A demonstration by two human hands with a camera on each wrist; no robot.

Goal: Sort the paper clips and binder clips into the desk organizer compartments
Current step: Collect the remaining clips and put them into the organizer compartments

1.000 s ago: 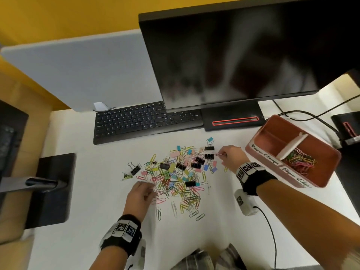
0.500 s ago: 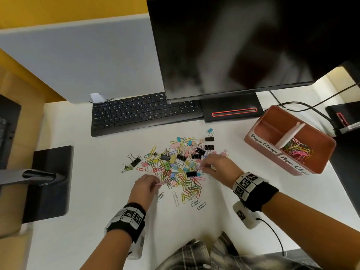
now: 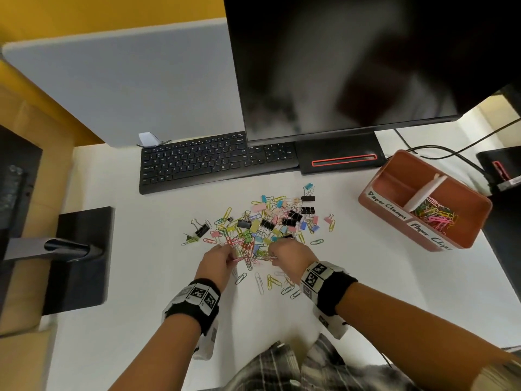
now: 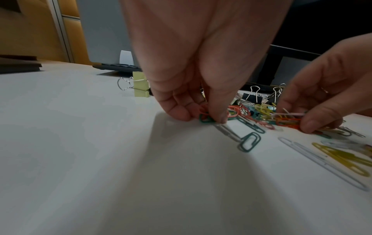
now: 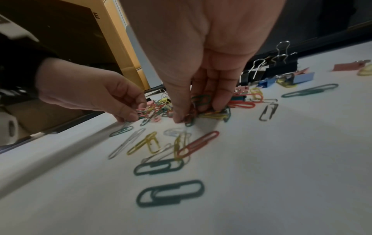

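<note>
A mixed pile of coloured paper clips and binder clips [image 3: 262, 227] lies mid-desk. My left hand [image 3: 229, 256] is at the pile's near edge, and its thumb and fingers pinch red and green paper clips [image 4: 206, 116]. Close beside it, my right hand [image 3: 272, 253] pinches a small bunch of paper clips [image 5: 191, 116] against the desk. Black binder clips [image 3: 293, 218] sit further back in the pile. At the right stands the terracotta organizer [image 3: 392, 207]. Its right compartment holds paper clips [image 3: 435, 217], and its left compartment looks empty.
A black keyboard [image 3: 214, 162] and a monitor [image 3: 352, 66] on its base [image 3: 341, 158] stand behind the pile. Another stand base [image 3: 81, 258] sits at the left. Cables [image 3: 439, 149] run behind the organizer. Loose paper clips [image 5: 171, 194] lie near the front edge.
My right hand has come from the pile's far right side to its near edge, beside the left hand, and now pinches paper clips. The left hand has shifted slightly into the pile.
</note>
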